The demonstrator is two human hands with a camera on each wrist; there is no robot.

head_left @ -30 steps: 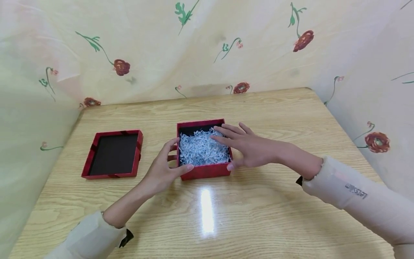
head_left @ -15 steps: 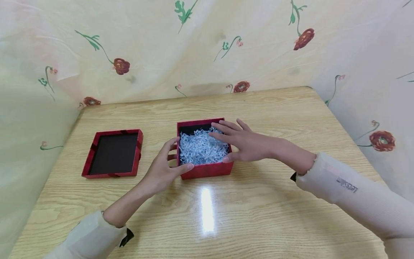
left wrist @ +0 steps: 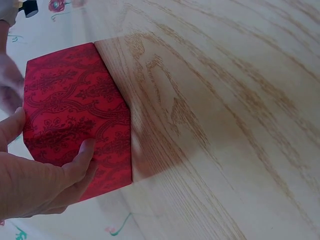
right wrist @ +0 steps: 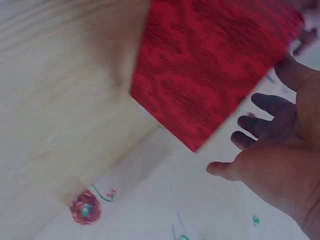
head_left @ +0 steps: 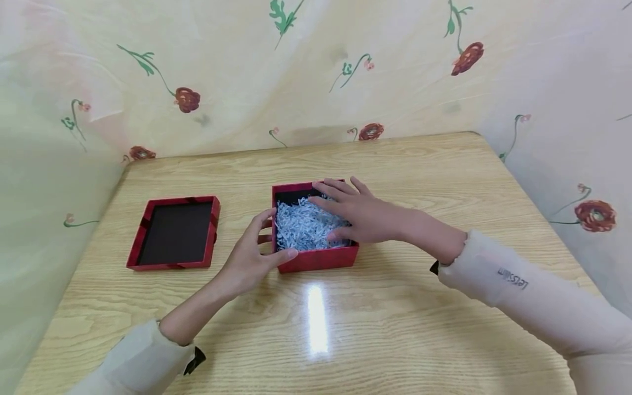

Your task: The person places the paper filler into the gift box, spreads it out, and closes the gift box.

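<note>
Over red box point(head_left: 316, 259), right hand point(head_left: 356, 213) flat, fingers spread

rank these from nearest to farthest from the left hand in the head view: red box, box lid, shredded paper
1. red box: the left hand holds its near-left corner.
2. shredded paper: inside the box, right of the fingers.
3. box lid: lies apart on the table, to the left.

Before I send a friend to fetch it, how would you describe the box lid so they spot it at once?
On the wooden table, look left of the red box that both hands are at. The lid lies there alone, upside down, untouched. It is red too, but shallower, and its black inside is bare, while the box holds white shredded paper.
</note>
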